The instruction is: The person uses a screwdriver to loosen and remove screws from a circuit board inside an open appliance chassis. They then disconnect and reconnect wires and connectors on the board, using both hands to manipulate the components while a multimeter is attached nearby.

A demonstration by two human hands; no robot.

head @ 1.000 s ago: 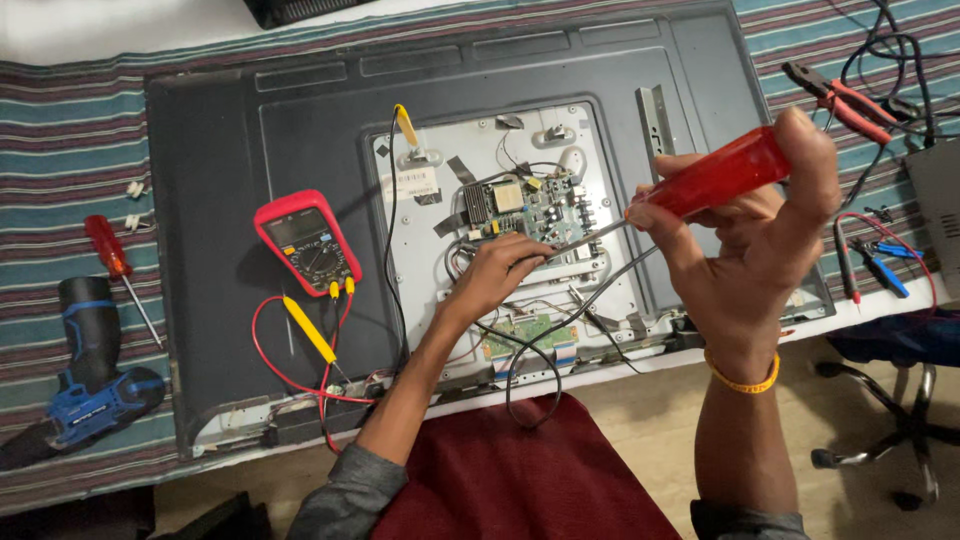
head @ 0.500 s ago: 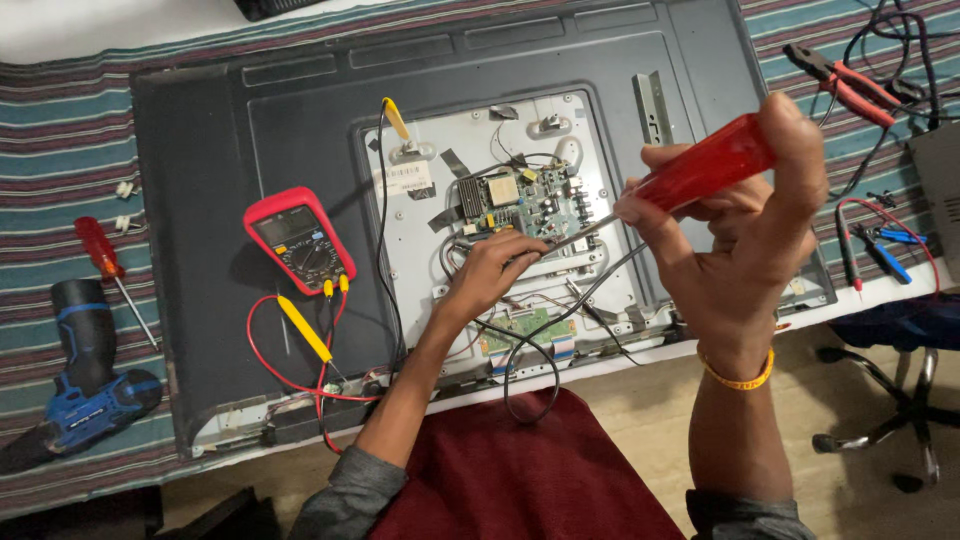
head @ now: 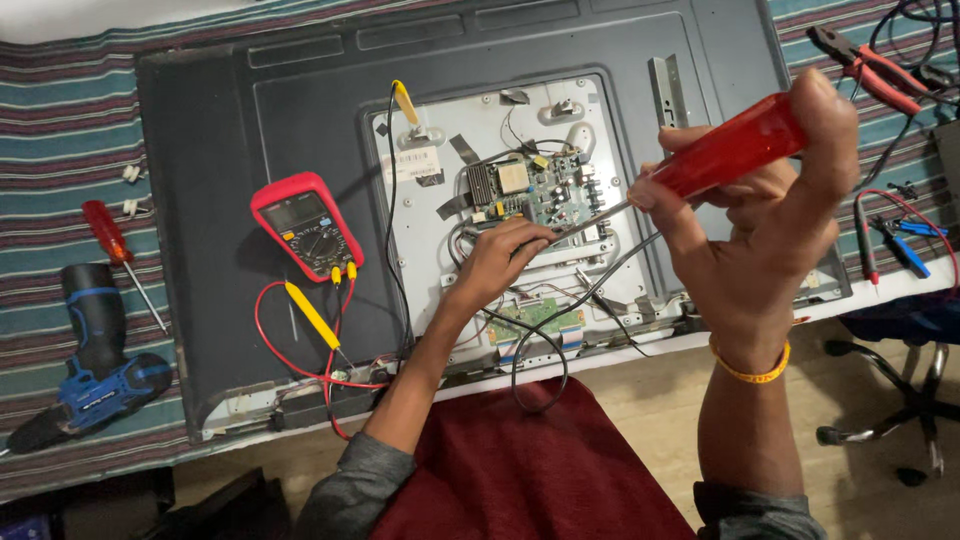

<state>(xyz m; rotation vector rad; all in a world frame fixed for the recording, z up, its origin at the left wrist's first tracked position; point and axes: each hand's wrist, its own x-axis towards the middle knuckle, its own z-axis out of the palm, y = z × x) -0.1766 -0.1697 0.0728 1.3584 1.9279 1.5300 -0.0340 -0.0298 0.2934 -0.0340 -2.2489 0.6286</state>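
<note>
A flat television (head: pixel 250 150) lies face down with its back panel off, baring a metal plate and a green circuit board (head: pixel 535 190). My right hand (head: pixel 755 235) is closed around the red handle of a screwdriver (head: pixel 725 150), whose shaft slants down left to the board's lower edge. My left hand (head: pixel 500 262) rests on the plate just below the board, fingertips pinched at the screwdriver tip. Black wires (head: pixel 545 345) loop below my left wrist.
A red multimeter (head: pixel 305 225) with yellow and red probes lies on the television's back. On the striped cloth at left are a blue cordless drill (head: pixel 95 370) and a small red screwdriver (head: pixel 110 240). Red pliers (head: pixel 865 65) and cables sit at right. A chair base (head: pixel 900 420) stands on the floor.
My right hand with the screwdriver has lifted slightly and tilted; the view has shifted a little. My left hand stays at the board's lower edge.
</note>
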